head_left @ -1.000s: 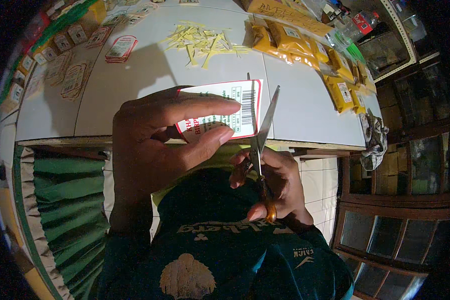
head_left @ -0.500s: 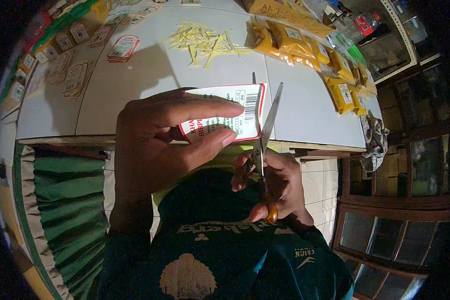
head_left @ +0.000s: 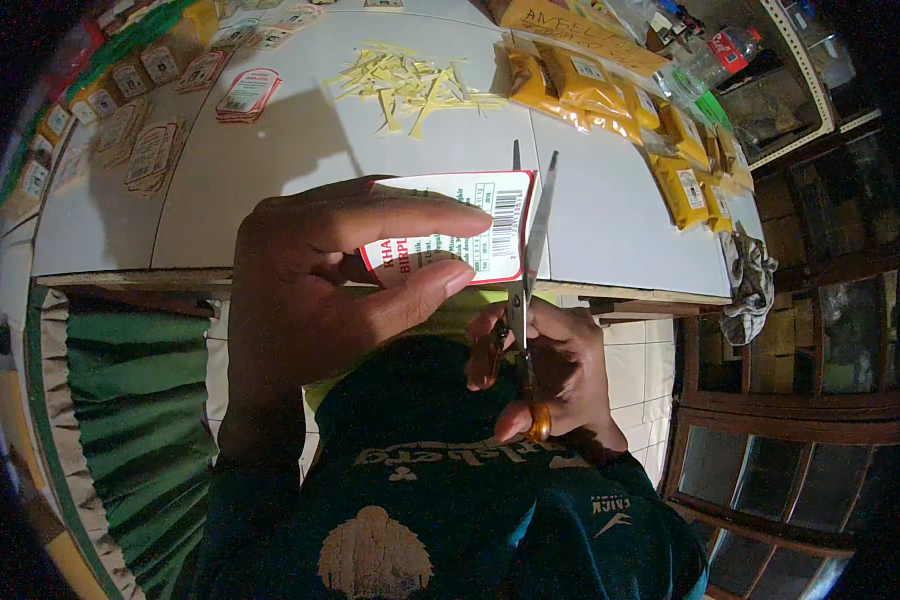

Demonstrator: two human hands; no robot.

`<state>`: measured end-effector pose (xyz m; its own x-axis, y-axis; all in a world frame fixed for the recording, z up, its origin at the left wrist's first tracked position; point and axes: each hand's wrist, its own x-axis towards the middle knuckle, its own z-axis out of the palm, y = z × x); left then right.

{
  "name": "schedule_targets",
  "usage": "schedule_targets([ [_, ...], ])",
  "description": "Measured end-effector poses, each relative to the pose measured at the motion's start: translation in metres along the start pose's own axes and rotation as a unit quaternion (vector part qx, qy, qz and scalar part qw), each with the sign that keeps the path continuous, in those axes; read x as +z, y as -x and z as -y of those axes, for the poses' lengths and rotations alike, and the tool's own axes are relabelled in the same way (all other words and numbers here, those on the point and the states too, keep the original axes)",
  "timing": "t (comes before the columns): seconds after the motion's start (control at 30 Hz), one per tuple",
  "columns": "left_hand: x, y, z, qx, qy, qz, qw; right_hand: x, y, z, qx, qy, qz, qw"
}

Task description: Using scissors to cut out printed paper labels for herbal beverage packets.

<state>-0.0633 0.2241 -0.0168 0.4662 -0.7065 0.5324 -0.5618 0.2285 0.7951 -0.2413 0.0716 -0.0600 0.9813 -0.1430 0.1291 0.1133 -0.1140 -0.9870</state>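
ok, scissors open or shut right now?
Open, partway. The tips of the scissors in the right hand stand apart; one blade passes behind the label, the other along its right edge.

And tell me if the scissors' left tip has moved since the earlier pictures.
Yes: against the table, the left tip has shifted right, toward the side where the yellow packets lie.
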Motion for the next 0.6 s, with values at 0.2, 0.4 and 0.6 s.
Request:
schedule_targets([
  [0.2,0.0013,0.0,0.0005,-0.007,0.025,0.018,1.0,0.0034,0.0006,0.0011,-0.001,-0.024,-0.038,0.999],
  [0.4,0.0007,0.0021,-0.0015,-0.031,0.021,0.025,0.999,-0.0003,-0.0009,0.002,-0.015,-0.008,-0.001,1.0],
  [0.6,0.0002,0.0024,-0.0056,-0.104,0.048,0.024,0.993,-0.0011,0.002,0.0011,-0.004,0.019,-0.006,1.0],
])
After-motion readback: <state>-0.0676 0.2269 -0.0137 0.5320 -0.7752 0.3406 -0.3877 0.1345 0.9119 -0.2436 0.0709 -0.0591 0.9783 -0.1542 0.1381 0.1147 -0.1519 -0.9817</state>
